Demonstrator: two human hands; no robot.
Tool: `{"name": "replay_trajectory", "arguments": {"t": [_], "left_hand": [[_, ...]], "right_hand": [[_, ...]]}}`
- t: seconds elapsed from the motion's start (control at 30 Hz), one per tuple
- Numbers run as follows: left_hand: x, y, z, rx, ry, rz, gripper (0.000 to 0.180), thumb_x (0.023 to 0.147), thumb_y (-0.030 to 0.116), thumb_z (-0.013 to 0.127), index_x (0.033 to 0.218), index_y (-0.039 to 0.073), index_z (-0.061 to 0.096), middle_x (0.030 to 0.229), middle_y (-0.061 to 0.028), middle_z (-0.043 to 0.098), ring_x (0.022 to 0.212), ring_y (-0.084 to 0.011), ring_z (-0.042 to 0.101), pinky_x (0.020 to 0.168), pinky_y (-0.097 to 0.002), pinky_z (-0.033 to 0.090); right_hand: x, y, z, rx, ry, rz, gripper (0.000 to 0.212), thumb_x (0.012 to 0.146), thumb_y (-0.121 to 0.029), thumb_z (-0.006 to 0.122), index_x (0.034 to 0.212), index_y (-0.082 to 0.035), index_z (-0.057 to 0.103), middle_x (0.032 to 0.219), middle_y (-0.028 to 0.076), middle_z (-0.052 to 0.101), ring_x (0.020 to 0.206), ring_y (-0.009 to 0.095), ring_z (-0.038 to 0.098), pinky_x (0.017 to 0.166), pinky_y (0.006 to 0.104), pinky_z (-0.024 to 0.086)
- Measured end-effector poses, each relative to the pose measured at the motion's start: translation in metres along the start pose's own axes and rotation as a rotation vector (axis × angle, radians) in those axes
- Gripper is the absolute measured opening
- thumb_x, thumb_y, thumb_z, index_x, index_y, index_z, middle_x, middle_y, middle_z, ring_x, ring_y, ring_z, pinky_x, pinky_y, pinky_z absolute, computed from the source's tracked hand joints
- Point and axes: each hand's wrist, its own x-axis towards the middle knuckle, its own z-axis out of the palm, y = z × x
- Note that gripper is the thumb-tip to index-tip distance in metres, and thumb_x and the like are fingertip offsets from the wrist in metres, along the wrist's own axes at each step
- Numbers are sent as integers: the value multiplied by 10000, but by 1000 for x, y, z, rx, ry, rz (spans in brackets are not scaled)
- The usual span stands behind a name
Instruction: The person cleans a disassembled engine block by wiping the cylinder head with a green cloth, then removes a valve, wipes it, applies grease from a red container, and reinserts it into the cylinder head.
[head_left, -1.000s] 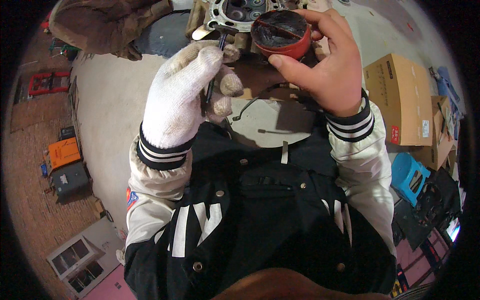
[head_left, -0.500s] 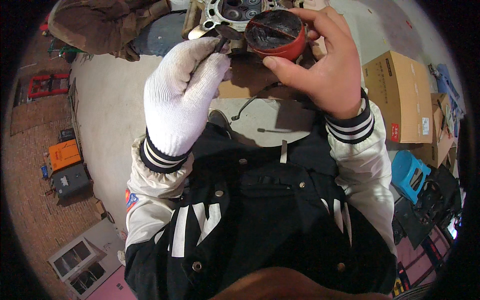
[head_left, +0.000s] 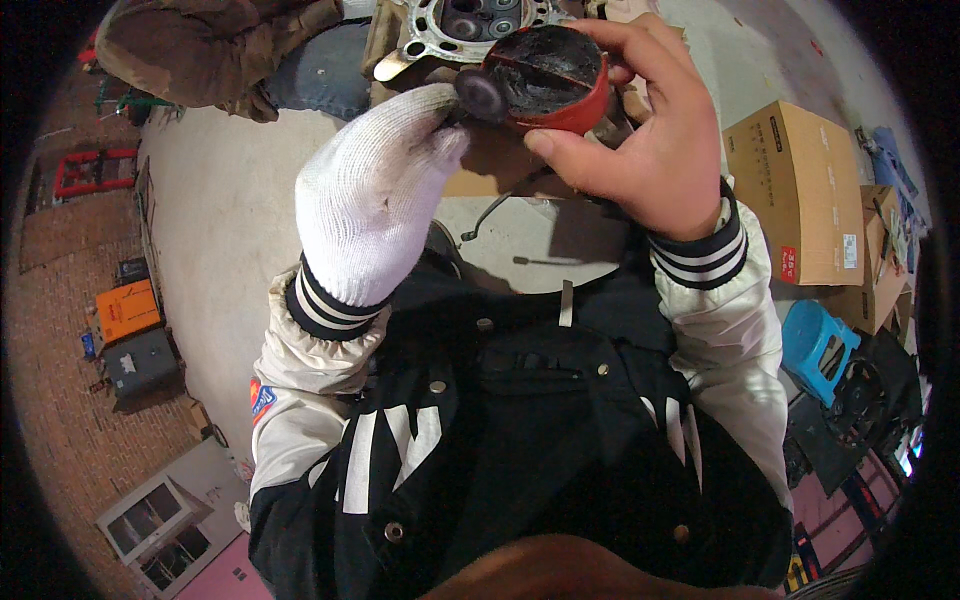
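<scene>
In my left hand point(head_left: 375, 200), which wears a white knit glove, an engine valve point(head_left: 482, 96) is gripped by its stem; the dark round head faces up toward me. My bare right hand point(head_left: 650, 140) is closed around a round red tin point(head_left: 580, 108) from its right side. A divider splits the tin, and dark paste point(head_left: 540, 70) lies inside it. The valve head overlaps the tin's left rim in this view; whether they touch I cannot tell. Just beyond both hands lies a metal cylinder head point(head_left: 425, 48) with round valves in its chamber.
Brown cloth point(head_left: 190, 50) is heaped at the far left. Cardboard boxes point(head_left: 800, 195) and a blue plastic stool point(head_left: 818, 345) stand on the right. A thin dark cable point(head_left: 490, 212) hangs below the hands. Orange and dark cases point(head_left: 130, 310) sit by the brick paving.
My left hand has moved slightly right and turned, bringing the valve head down and across to the tin's left rim. The right hand holds the tin in nearly the same place.
</scene>
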Motion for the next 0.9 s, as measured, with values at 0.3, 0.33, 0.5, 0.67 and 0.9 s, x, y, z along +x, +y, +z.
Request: {"name": "replay_trajectory", "arguments": {"t": [0.3, 0.33, 0.5, 0.67, 0.9], "left_hand": [[0, -9, -6, 100, -16, -15, 244, 961, 136, 706, 1192, 62, 730, 978, -134, 748, 875, -279, 748, 788, -350, 589], [0, -10, -6, 66, -3, -38, 241, 968, 135, 700, 1193, 53, 729, 978, -126, 752, 866, -264, 750, 778, -344, 591], [1, -4, -6, -219, 85, -213, 235, 1022, 144, 650, 1210, 17, 711, 962, -91, 761, 781, -154, 731, 689, -274, 580], [4, 8, -12, -692, -68, -576, 306, 1071, 243, 568, 1241, 0, 646, 911, -102, 739, 652, -89, 647, 559, -209, 493], [12, 5, -13, -1026, -96, -786, 407, 1071, 387, 562, 1234, 18, 614, 835, -64, 682, 580, -112, 595, 484, -228, 430]], "right_hand": [[6, -18, -12, 31, -65, 93, 712, 668, -459, 887, 1139, 29, 671, 934, 63, 500, 867, 186, 484, 792, 338, 412], [7, -18, -11, 51, -82, 147, 732, 681, -500, 885, 1127, 39, 668, 922, 67, 481, 858, 188, 470, 782, 352, 403], [5, -5, -5, 57, -26, 83, 680, 663, -388, 879, 1181, 3, 673, 974, 52, 545, 886, 179, 514, 821, 317, 431], [1, 5, 1, -5, 2, 10, 654, 648, -311, 879, 1198, -19, 680, 999, 44, 576, 899, 176, 537, 837, 287, 447], [5, 2, 2, -16, 1, 23, 640, 659, -309, 874, 1195, -17, 681, 1002, 52, 582, 904, 179, 546, 833, 290, 452]]}}
